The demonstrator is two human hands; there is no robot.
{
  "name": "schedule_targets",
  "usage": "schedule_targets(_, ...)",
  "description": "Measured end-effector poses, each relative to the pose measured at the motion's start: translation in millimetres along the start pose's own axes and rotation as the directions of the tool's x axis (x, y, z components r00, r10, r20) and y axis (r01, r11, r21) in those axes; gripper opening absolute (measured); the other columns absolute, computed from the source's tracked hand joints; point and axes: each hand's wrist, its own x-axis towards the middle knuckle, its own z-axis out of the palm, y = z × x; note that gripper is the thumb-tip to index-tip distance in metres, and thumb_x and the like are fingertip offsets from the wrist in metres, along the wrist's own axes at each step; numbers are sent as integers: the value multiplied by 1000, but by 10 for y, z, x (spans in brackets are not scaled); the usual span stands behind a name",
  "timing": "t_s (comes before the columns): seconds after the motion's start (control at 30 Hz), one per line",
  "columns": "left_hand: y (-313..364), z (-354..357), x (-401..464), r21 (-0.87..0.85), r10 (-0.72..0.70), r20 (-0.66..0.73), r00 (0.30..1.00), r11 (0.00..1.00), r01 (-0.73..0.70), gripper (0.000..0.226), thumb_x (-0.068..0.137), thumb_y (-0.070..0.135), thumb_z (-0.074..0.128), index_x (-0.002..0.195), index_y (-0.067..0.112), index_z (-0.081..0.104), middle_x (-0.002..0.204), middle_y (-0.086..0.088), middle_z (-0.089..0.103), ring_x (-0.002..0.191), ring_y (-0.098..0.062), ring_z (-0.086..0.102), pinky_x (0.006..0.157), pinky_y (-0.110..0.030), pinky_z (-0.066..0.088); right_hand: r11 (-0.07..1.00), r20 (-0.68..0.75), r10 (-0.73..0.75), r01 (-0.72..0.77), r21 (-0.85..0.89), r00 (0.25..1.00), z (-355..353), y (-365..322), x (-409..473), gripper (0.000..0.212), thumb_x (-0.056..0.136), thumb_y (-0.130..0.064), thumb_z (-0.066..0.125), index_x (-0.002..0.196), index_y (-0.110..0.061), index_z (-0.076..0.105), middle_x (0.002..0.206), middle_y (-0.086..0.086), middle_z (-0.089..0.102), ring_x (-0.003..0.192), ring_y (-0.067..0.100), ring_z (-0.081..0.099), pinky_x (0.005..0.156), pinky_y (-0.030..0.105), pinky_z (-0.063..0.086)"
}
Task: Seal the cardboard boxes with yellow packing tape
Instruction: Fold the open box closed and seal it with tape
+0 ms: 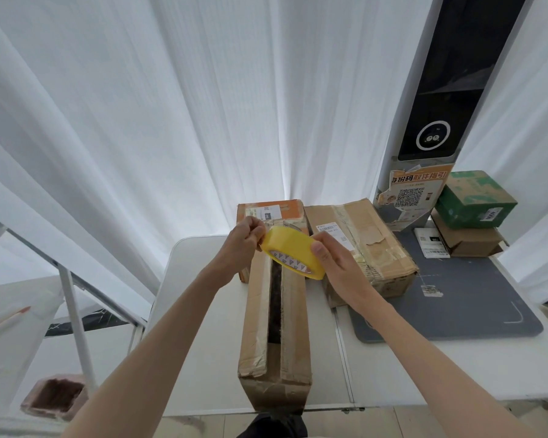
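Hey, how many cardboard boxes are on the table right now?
5: long open box in front, orange-labelled box behind it, taped box to their right, and green box stacked on a brown box far right.

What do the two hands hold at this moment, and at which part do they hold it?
Both hold the yellow tape roll. The right hand grips its near rim; the left hand pinches at its far edge, perhaps the loose tape end.

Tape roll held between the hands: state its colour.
Yellow, with a white inner core printed with small dark marks; the round tape roll shows clearly in the head view.
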Motion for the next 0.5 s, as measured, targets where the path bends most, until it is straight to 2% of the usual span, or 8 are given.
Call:
schedule_targets(0.1,3,-106,0,-81,-16,138,990,996,28,19,110,8,37,98,7,52,96,-10,57,89,-21,57,84,-28,54,1000,-6,-9,9,-5,1000,-26,14,21,54,93,-76,37,97,-25,54,87,5,53,78,26,53,65,25,39)
schedule_targets(0.23,-2,-244,-33,-142,18,271,963,990,22,18,109,2,36,97,6,49,96,-12,55,89,-20,55,82,-23,54,998,46,-10,12,-55,999,-52,9,54,54,92,-77,38,98,-26,56,88,4,55,79,25,54,65,21,38)
schedule_targets(0.37,26,-345,-56,-156,14,329,944,987,40,21,109,3,36,93,7,48,86,-5,52,81,-14,55,80,-22,52,997,113,-3,12,-77,994,-40,-59,99,38,96,-63,42,97,-28,57,88,2,55,77,15,52,66,17,38)
schedule_targets(0.5,62,-472,-66,-213,26,391,920,975,63,21,108,1,34,93,8,46,77,0,49,74,-15,48,76,-25,50,989,140,-38,57,-134,989,-22,-151,135,36,95,-60,42,96,-27,57,81,-12,55,72,9,51,66,17,38)
